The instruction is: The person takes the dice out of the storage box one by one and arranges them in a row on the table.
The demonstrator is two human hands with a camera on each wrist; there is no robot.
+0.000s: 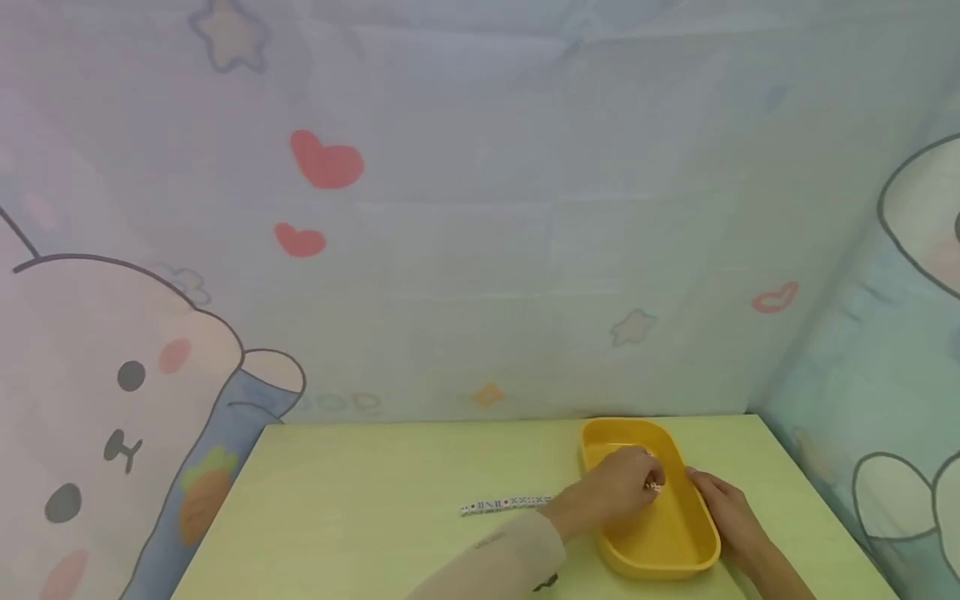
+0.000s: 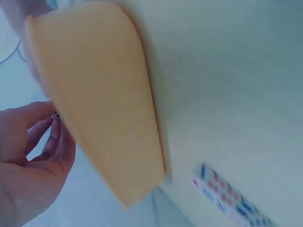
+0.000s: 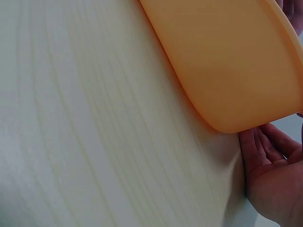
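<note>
My left hand (image 1: 624,483) reaches over the inside of the yellow tray (image 1: 648,572) and pinches small white dice (image 1: 654,486) with dark dots. In the left wrist view, a die (image 2: 55,114) shows between thumb and fingers, just beyond the tray wall. How many it holds is hidden by the fingers. My right hand (image 1: 729,515) holds the tray's right side, with its fingers (image 3: 253,144) against the outer wall. To the left of the tray, white dice with red and dark dots form a straight row (image 1: 504,504), partly covered by the left forearm.
The pale wood-grain table (image 1: 360,500) extends left of the dice row, and its right edge runs close beyond the right hand. A printed cloth (image 1: 480,250) with hearts and stars hangs behind the table and along its sides.
</note>
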